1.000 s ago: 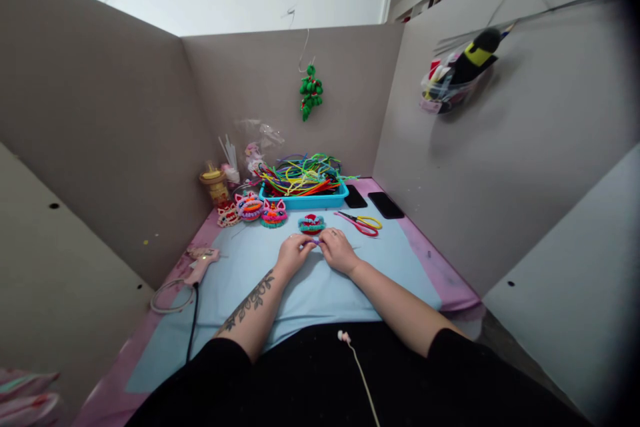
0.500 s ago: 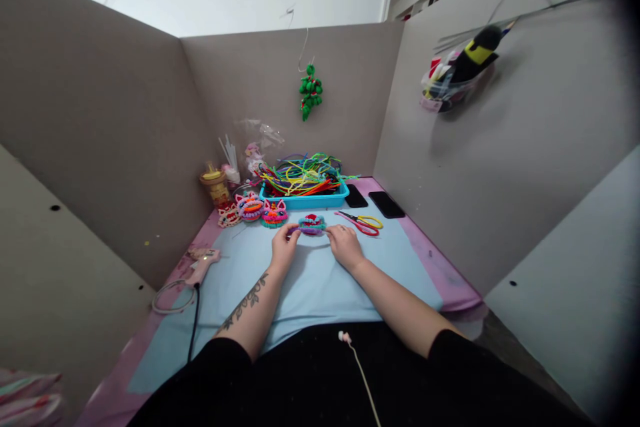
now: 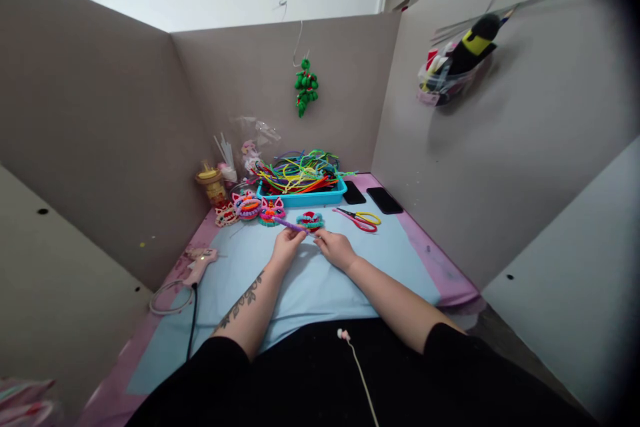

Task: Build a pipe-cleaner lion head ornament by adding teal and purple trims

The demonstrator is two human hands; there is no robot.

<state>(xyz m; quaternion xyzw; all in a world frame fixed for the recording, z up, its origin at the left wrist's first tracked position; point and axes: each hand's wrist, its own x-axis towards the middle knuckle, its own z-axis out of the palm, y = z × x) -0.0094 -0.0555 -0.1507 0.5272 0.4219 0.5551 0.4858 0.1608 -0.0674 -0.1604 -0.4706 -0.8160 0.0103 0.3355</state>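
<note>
A purple pipe-cleaner strip (image 3: 288, 223) is pinched in my left hand (image 3: 286, 247), one end sticking up to the left past the fingers. My right hand (image 3: 337, 251) has its fingertips closed on the thin right-hand end of the same strip, close beside the left fingertips. Just beyond both hands lies a small teal and red pipe-cleaner piece (image 3: 310, 219), its near edge partly covered by the strip and fingers. To its left sits a pink and orange pipe-cleaner animal head (image 3: 273, 212), with a purple and orange head (image 3: 247, 205) and a cream-coloured head (image 3: 226, 215) further left.
Behind the hands stands a blue tray (image 3: 305, 200) heaped with coloured pipe cleaners. Scissors (image 3: 361, 220) and two phones (image 3: 384, 200) lie to the right. A pink glue gun (image 3: 201, 265) with its cord rests at left. Near the back left is a lidded cup (image 3: 214, 187).
My hands have come closer together, the right one moving left. The purple strip now slants up to the left, with more of the teal and red piece showing behind it.
</note>
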